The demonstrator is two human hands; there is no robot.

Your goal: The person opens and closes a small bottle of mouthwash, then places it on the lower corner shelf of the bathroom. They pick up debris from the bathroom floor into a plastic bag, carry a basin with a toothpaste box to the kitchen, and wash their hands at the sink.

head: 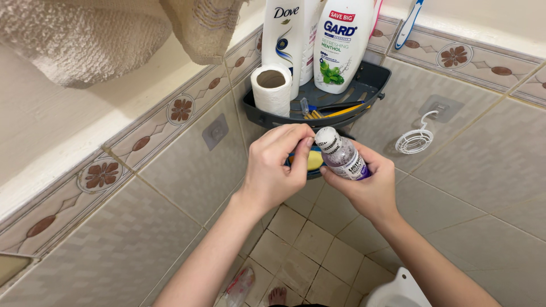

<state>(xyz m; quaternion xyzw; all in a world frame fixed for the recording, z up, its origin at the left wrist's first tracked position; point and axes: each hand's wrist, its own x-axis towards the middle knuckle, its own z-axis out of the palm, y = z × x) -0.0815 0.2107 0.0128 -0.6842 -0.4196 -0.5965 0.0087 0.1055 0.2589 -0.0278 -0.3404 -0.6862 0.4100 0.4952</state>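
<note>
Bottle (342, 158) small and clear, purple-labelled, sits wrapped in the right hand (364, 185), long axis tilted up-left so its white cap (326, 138) points at the left hand (277, 165). Left fingertips pinch closed at that cap, wrist cocked, just below the dark corner shelf (372, 79).

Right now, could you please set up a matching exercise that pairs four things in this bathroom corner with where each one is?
Things:
1. small clear bottle
2. toilet roll
3. white wire holder
4. yellow soap

Places:
A. stuck on the tiled wall to the right of the shelves
B. standing at the left end of the upper corner shelf
C. held in the right hand, with the left hand at its cap
D. lying on the lower shelf behind the hands

Pairs: 1-C, 2-B, 3-A, 4-D
</note>
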